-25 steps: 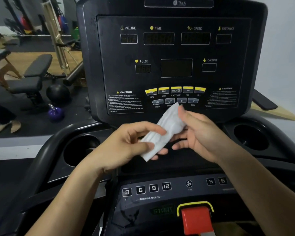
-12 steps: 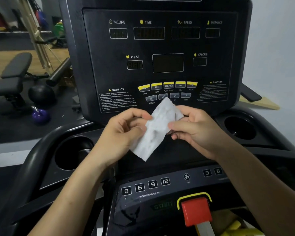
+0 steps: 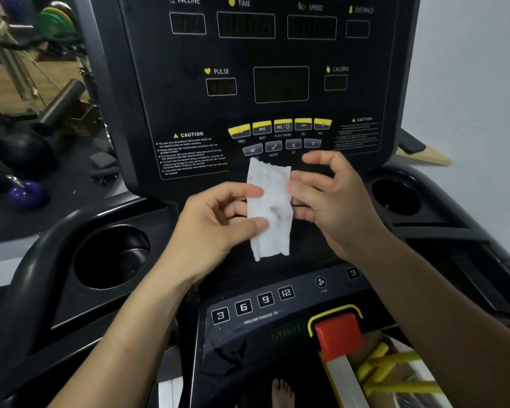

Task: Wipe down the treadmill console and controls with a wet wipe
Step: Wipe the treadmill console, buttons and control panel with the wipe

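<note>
the crumpled white wet wipe (image 3: 270, 207) is held upright in front of the black treadmill console (image 3: 147, 92), just below its yellow and grey control buttons (image 3: 280, 134). the left hand (image 3: 215, 228) grips its left edge and the right hand (image 3: 333, 201) pinches its right edge. tugged apart too hard, the thin damp sheet could tear or slip from one grip.
</note>
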Available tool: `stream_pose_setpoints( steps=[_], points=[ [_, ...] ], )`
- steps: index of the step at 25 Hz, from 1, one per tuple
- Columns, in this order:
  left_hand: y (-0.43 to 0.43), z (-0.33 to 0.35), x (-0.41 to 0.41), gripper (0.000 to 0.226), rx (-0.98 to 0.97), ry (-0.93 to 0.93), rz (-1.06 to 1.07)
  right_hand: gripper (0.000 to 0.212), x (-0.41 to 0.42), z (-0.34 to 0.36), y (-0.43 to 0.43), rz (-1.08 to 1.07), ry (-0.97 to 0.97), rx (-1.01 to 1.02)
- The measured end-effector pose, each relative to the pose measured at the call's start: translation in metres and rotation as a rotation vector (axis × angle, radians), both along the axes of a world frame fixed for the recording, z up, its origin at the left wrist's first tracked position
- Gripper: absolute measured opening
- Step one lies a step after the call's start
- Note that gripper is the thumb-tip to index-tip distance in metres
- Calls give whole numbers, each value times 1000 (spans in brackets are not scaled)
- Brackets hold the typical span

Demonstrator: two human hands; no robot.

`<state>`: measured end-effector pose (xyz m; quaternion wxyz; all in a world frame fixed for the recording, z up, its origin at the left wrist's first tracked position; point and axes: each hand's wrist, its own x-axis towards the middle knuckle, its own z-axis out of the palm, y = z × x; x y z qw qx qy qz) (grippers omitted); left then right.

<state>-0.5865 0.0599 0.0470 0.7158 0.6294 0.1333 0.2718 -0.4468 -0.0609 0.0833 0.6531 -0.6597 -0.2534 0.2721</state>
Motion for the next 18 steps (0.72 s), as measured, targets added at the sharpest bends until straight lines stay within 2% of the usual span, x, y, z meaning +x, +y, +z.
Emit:
stream_pose_setpoints(
  steps=[3, 5, 8, 11, 13, 15, 18],
  points=[
    [-4, -7, 3, 49, 21, 25, -41, 22, -1, -2, -8, 57, -10, -38],
    [-7, -8, 3, 52, 20, 23, -31, 21, -3, -3, -15, 109, 15, -26],
    [-10, -9, 0, 51, 32, 17, -16, 43, -5, -10, -22, 240, -78, -131],
    [-11, -8, -7, 52, 60, 19, 6, 55, -7, -17, -20, 333, -321, -260],
    [-13, -4, -13, 52, 81, 11, 19, 61, -8, -18, -16, 376, -412, -273],
    [-17, 2, -19, 49, 108, 9, 40, 66, -9, -15, -14, 418, -414, -224],
    [-28, 8, -24, 42, 237, 50, 134, 40, -8, -14, -17, 419, -475, -111]
  ],
)
